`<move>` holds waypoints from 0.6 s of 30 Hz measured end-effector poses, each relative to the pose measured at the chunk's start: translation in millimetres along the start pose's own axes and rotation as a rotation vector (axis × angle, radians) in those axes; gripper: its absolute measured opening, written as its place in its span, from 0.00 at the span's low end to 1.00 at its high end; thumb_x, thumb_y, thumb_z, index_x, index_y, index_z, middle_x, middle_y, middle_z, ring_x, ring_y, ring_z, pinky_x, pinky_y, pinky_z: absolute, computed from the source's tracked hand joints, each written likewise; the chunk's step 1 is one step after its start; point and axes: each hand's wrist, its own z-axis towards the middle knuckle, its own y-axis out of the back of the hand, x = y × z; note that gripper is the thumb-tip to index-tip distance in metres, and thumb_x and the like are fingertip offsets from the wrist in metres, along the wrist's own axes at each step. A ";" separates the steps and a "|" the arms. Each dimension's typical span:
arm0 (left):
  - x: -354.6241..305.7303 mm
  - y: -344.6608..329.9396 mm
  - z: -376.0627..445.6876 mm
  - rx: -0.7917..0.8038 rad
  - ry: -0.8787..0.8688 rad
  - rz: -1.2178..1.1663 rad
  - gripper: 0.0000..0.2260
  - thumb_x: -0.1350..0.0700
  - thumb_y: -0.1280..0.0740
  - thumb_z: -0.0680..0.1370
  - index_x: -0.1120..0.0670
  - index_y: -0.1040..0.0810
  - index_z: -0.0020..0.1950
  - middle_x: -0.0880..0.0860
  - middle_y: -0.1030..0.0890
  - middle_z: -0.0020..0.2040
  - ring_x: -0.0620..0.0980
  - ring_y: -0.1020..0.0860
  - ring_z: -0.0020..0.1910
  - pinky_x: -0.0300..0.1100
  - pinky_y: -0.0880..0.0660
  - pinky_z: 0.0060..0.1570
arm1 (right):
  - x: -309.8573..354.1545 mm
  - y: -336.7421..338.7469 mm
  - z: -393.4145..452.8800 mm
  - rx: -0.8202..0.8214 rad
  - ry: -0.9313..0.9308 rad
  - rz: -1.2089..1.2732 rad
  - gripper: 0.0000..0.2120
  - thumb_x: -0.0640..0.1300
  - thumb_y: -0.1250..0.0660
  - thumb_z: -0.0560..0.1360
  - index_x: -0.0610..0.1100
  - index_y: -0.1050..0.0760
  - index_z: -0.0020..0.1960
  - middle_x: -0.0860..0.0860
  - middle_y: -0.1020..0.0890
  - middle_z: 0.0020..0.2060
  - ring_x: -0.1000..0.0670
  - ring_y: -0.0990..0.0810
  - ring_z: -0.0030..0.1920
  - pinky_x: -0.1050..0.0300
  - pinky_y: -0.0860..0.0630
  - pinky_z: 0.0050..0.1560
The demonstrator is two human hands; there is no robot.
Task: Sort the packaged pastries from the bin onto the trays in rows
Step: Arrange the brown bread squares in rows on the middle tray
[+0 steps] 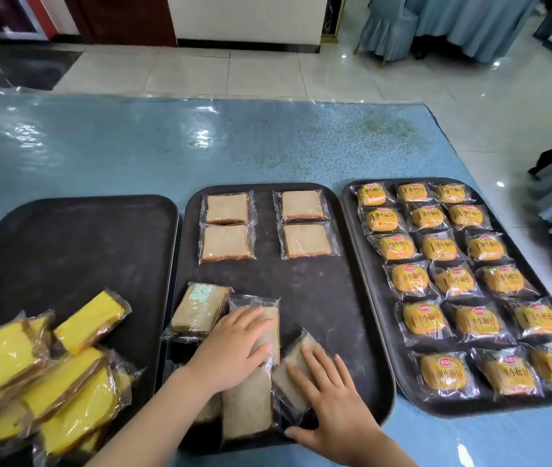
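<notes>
Clearly we have soft, light brown cake slices (249, 396) in slick film, heaped at the near end of the middle tray (315, 288). Our left hand (234, 345) and right hand (331, 399) lie flat, fingers straight, on separate slices, gripping nothing. We judge they crush easily, so we would lift each by its side edges.

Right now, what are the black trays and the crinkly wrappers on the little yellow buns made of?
The black trays look like hard plastic or rubber-coated, with a matte, slightly grainy, scuffed surface; I can't say which for sure. The wrappers on the yellow buns look like thin clear plastic film: shiny, wrinkled, see-through, with printed labels.
</notes>
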 end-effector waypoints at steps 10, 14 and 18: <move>1.1 3.4 0.9 0.034 -0.008 0.051 0.23 0.41 0.47 0.82 0.43 0.40 0.77 0.45 0.48 0.80 0.46 0.52 0.78 0.46 0.52 0.75 | -13.2 3.5 1.5 -0.081 -0.274 -0.037 0.38 0.68 0.40 0.69 0.52 0.34 0.74 0.44 0.35 0.74 0.43 0.41 0.74 0.43 0.48 0.70; 0.9 5.0 1.4 0.031 -0.012 0.043 0.23 0.41 0.47 0.82 0.42 0.40 0.76 0.44 0.47 0.79 0.46 0.51 0.78 0.46 0.52 0.75 | -21.7 10.0 30.4 -0.109 -0.347 -0.049 0.36 0.68 0.44 0.72 0.51 0.35 0.75 0.42 0.35 0.74 0.40 0.38 0.74 0.41 0.45 0.70; 2.0 2.9 1.1 0.015 -0.011 0.028 0.23 0.41 0.47 0.81 0.42 0.38 0.76 0.44 0.45 0.79 0.45 0.50 0.78 0.46 0.50 0.75 | -31.5 25.5 69.1 -0.115 -0.379 -0.007 0.38 0.69 0.53 0.73 0.50 0.43 0.78 0.42 0.45 0.78 0.39 0.48 0.77 0.38 0.49 0.74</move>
